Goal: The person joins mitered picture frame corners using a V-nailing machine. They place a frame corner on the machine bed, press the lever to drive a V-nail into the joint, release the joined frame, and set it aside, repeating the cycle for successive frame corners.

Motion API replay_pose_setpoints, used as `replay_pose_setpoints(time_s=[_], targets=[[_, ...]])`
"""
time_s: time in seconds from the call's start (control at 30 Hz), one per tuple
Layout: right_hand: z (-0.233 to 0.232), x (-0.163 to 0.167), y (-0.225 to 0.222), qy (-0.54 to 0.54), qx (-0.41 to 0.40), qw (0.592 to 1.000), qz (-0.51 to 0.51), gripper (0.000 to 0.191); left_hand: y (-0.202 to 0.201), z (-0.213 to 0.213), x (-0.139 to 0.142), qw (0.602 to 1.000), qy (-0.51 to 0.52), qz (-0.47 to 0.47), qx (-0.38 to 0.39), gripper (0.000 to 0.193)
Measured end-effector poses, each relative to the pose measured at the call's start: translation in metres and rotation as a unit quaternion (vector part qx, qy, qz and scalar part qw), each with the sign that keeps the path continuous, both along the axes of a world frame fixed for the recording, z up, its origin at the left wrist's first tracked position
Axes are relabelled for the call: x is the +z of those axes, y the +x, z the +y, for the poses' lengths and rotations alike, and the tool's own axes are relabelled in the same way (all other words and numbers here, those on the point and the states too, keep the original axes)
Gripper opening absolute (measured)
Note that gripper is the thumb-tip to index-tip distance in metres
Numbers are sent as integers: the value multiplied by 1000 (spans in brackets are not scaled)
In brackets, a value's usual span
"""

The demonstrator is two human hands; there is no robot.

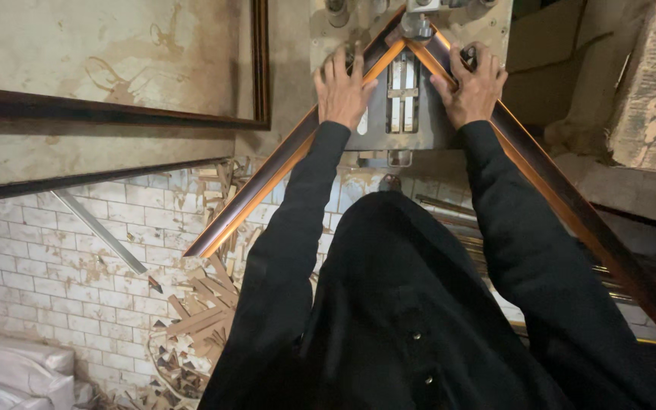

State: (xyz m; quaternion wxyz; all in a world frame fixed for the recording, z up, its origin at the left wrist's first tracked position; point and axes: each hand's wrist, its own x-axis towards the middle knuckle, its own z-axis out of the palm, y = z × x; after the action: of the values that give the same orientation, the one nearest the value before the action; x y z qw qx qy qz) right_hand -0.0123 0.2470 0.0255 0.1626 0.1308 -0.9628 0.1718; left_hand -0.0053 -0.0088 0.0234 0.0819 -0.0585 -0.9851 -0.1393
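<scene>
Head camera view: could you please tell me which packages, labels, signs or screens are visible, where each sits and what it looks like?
White plastic-wrapped bundle: bottom left corner, on the tiled floor; soft, rounded, white with grey folds.
Labels, signs, screens: none visible.
Both hands are elsewhere: left hand and right hand press two brown frame mouldings together on the metal corner machine.

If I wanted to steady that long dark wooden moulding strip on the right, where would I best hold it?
Hold the right dark wooden moulding strip near the mitred corner, pressing down from above as the right hand does. Its top face is broad there and rests on the grey metal machine table; the far end hangs unsupported.
</scene>
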Motion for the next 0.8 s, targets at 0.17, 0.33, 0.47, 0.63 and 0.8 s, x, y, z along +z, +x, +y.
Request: replay_pose_setpoints(time_s=[0.17,0.33,0.47,0.63,0.8], targets=[[3,-7,0,7,-8,1000,1,59,-1,5,-2,998,13,-51,33,72],[6,-16,-1,11,2,1000,18,57,-2,7,-7,997,14,-62,47,67],[9,-21,-3,-6,6,1000,-3,59,-3,7,-15,999,4,-30,41,68],[11,-25,-4,2,16,1000,-3,55,-1,6,-24,999,13,-28,37,70],[5,-30,-6,49,4,999,21,55,-6,9,-24,998,3,-38,54,64]])
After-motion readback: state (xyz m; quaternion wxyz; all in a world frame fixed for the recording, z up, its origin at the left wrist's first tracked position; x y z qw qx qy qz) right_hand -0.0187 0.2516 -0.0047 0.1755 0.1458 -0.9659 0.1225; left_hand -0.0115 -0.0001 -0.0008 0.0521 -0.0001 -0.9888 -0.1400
